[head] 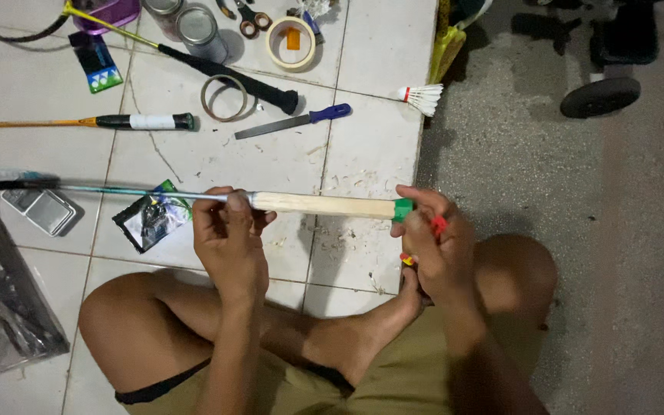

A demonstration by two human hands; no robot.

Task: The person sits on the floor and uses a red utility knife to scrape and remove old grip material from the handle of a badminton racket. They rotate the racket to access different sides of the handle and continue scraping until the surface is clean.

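A person sits cross-legged on a white tiled floor [194, 154], where the tiles end at a rough grey concrete strip on the right, and holds a badminton racket [317, 204] level above the knees. Its bare wooden handle lies between both hands, with a green cap at the butt end. The left hand [228, 230] is closed around the shaft where it meets the wood; the right hand [436, 238] pinches the green cap end, fingers pressed together. A steady, level hold with the left hand locked would seem to keep the handle from rolling. Open floor lies just beneath the handle; further up are two more rackets [224, 73], a file [293, 121], tape rolls [291, 42] and a shuttlecock [422, 97] near the tile edge.
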